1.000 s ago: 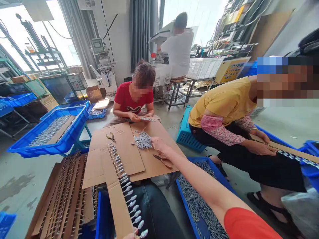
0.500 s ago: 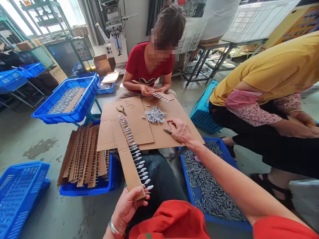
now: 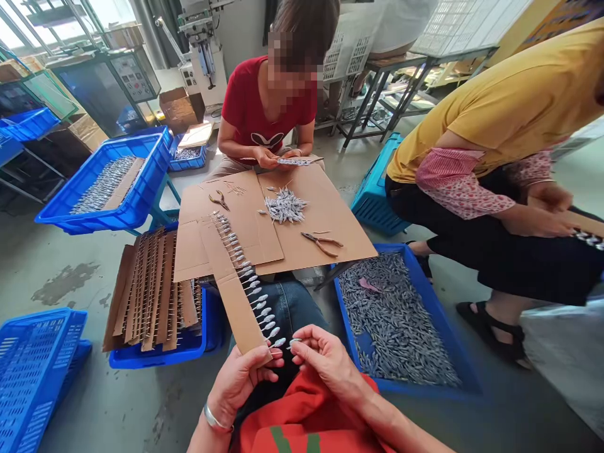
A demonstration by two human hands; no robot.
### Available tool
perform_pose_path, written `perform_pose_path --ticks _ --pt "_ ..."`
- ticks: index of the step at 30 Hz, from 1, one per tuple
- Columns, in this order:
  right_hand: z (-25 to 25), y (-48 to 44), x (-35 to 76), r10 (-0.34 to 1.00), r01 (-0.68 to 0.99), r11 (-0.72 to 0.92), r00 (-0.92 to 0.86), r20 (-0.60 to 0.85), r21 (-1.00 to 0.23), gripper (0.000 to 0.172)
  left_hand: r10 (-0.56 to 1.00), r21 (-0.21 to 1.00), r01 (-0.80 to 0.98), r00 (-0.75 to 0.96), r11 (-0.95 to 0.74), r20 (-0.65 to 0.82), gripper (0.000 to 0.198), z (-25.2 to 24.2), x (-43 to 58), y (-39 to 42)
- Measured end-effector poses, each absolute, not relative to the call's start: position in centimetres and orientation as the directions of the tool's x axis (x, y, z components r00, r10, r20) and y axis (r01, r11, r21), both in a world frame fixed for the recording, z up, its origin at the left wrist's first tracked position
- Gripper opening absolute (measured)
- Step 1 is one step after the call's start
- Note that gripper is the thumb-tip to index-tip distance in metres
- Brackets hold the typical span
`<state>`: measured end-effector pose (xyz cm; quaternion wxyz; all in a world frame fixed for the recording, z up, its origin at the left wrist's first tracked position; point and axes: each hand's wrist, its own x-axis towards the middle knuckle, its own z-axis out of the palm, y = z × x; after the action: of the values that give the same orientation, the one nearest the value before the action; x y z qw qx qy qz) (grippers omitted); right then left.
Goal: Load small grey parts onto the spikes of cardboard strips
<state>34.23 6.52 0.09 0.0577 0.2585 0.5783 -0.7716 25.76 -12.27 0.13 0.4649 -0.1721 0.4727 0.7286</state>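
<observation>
My left hand (image 3: 243,376) grips the near end of a long cardboard strip (image 3: 232,290), thumb on top. Silvery spindle-shaped pieces (image 3: 260,304) on thin pins line the strip's right edge. The strip's far end lies over the cardboard-topped table (image 3: 245,242). Close beside the near end, my right hand (image 3: 328,362) is closed in a pinch; a small grey piece (image 3: 295,341) shows at its fingertips, its shape partly hidden. On the table are a pile of grey spindle-shaped pieces (image 3: 285,206), pliers (image 3: 322,243) at the right and a second pair of pliers (image 3: 219,200) at the left.
A blue crate (image 3: 340,314) of loose grey pieces stands at my right. Left are a crate (image 3: 207,352) of pinned cardboard strips, a raised blue crate (image 3: 44,217) and stacked blue crates (image 3: 33,371). A co-worker in red (image 3: 236,94) sits opposite, another in yellow (image 3: 453,113) at right.
My right hand has come back from the table by the pliers to the strip's near end, now pinching a small piece. The pliers are uncovered. My left hand still holds the strip.
</observation>
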Motion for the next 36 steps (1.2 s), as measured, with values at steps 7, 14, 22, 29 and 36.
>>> perform_pose_path --ticks 7,14,22,29,36 --pt "-1.0 5.3 34.6 0.208 0.394 -0.386 -0.844 -0.495 -0.834 0.043 0.54 0.521 -0.841 -0.509 -0.145 -0.67 0.027 0.1 25.7 -12.3" --pt "-1.1 5.2 34.6 0.191 0.404 -0.399 -0.841 -0.505 -0.823 0.045 0.542 0.515 -0.843 -0.507 -0.153 -0.67 0.029 0.2 25.8 -12.3" --pt "0.0 4.9 34.1 0.159 0.449 -0.364 -0.834 -0.529 -0.816 0.048 0.555 0.511 -0.846 -0.502 -0.154 -0.663 0.028 0.1 25.7 -12.3" --pt "-0.1 4.5 33.9 0.181 0.451 -0.246 -0.848 -0.497 -0.858 0.052 0.524 0.564 -0.82 -0.525 -0.099 -0.671 0.029 0.6 25.7 -12.0" --pt "-0.3 3.7 33.8 0.188 0.47 -0.278 -0.829 -0.527 -0.838 0.056 0.421 0.625 -0.769 -0.615 -0.134 -0.667 0.028 0.5 26.2 -11.0"
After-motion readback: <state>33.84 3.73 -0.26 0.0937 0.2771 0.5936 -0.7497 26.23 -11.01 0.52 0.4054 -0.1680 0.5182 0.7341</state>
